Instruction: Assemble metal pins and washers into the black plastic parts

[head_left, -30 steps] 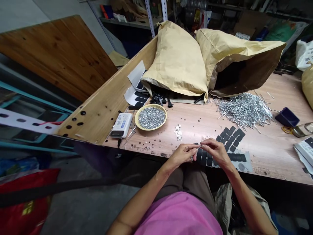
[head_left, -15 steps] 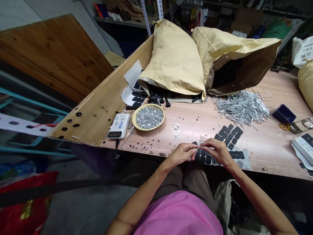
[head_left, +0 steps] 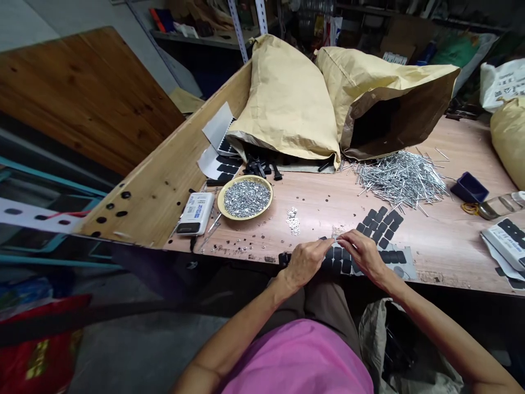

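Fingertips of both hands close together on a thin metal pin (head_left: 335,239), barely visible. The left hand (head_left: 305,262) and right hand (head_left: 363,253) have sunk since half a second ago onto the sheet of black pads (head_left: 383,230) at the near edge of the table (head_left: 451,262). Bare wood lies ahead, between the bowl (head_left: 245,197) and the pin pile (head_left: 402,178).

Our left hand (head_left: 305,262): forearm angled in from lower left, fingers curled, thumb and forefinger pinched. Our right hand (head_left: 363,253): forearm from lower right, fingertips pinched, meeting the left's tips.
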Motion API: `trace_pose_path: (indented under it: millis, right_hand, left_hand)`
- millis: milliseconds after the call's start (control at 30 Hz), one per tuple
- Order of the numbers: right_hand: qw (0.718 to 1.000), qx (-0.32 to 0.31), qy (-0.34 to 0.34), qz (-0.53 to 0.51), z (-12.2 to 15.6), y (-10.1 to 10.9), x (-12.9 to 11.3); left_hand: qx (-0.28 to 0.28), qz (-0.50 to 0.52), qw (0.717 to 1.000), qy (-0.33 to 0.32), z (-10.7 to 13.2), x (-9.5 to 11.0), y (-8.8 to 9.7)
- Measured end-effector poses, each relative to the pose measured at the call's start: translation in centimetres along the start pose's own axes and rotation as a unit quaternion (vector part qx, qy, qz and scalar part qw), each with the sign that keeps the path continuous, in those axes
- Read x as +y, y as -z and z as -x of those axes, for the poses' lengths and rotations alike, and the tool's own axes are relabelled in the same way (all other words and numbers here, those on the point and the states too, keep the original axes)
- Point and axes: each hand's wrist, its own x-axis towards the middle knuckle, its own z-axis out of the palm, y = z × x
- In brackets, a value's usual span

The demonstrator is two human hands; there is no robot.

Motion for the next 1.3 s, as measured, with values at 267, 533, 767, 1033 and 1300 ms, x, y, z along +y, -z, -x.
trace_pose_path:
  millis: [267, 533, 767, 1033, 1300]
  right_hand:
    - [0.993, -0.018, 0.116, 0.018, 0.7, 0.5, 1.1]
    - [0.997, -0.044, 0.059, 0.019, 1.3, 0.2, 1.6]
    - [1.000, -0.025, 0.004, -0.012, 1.2, 0.1, 1.8]
    - [0.996, -0.043, 0.065, -0.045, 1.1, 1.6, 1.7]
    - [0.989, -0.100, 0.105, -0.035, 1.1, 2.8, 1.0]
  left_hand:
    - [-0.128, 0.267, 0.946, 0.129, -1.5, -0.4, 1.6]
    - [-0.104, 0.256, 0.952, 0.133, -1.1, 0.0, 0.5]
    - [-0.076, 0.129, 0.985, 0.085, -0.9, 0.3, -0.5]
    - [-0.204, 0.474, 0.817, 0.259, -2.0, 0.1, 1.0]
    - [-0.243, 0.489, 0.798, 0.255, -2.1, 0.1, 0.9]
